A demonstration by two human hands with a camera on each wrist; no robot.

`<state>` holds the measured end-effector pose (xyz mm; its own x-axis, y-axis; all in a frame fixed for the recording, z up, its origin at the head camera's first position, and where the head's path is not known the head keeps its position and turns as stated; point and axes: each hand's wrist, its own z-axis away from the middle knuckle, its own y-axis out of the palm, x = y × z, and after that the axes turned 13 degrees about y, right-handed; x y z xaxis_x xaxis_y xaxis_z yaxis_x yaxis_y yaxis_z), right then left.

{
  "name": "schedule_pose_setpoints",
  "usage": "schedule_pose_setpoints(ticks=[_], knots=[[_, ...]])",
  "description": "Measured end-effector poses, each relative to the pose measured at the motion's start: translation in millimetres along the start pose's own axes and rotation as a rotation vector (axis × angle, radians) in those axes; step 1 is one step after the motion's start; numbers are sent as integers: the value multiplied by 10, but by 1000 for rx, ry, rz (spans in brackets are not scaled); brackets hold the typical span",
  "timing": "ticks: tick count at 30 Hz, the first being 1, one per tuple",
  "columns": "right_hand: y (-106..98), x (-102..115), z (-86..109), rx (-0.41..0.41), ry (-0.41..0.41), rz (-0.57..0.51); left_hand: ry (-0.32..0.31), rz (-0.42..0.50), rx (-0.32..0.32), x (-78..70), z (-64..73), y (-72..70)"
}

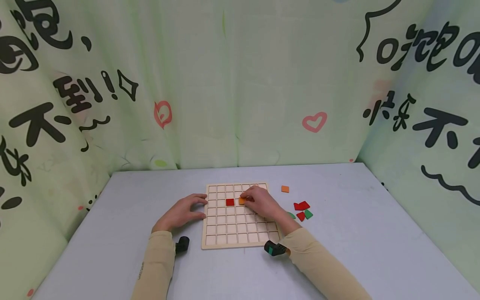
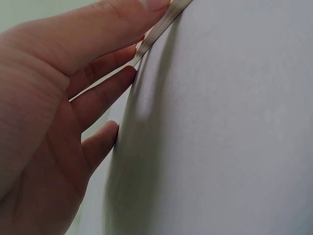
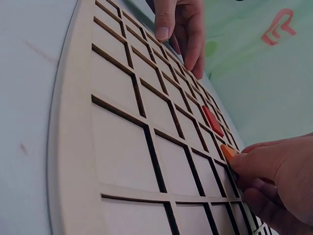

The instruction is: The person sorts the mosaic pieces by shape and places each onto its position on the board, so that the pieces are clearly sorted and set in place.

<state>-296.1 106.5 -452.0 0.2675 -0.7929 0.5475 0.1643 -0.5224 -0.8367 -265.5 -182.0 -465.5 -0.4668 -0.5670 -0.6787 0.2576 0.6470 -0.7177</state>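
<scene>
A wooden grid board (image 1: 222,239) with square recesses lies flat on the table. One red square tile (image 1: 230,202) sits in a recess in its upper half. Just right of that tile, my right hand (image 1: 262,203) pinches an orange square tile (image 3: 228,152) between thumb and fingers at the board's surface. At the board's left edge is my left hand (image 1: 184,211), its fingertips and thumb touching the wooden rim. The left wrist view shows those fingers (image 2: 105,95) extended along the edge, with no tile among them.
Right of the board lie another orange tile (image 1: 285,189), several red pieces (image 1: 301,206) and a few green pieces (image 1: 308,214), one partly behind the right wrist. A printed curtain (image 1: 240,83) stands behind the white table (image 1: 330,183) and along both sides.
</scene>
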Motion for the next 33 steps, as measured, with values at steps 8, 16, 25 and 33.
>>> schedule_pose_setpoints(ticks=[8,16,25,33], knots=[[44,31,1,-5,-13,20,-7,3,-1,-2,-5,-1],[64,70,-10,-6,12,17,-8,-1,3,5,-10,2],[70,88,-6,-7,27,15,-10,-11,8,-5,-11,-2],[39,72,-1,-26,42,-7,-5,-26,4,0,-9,0]])
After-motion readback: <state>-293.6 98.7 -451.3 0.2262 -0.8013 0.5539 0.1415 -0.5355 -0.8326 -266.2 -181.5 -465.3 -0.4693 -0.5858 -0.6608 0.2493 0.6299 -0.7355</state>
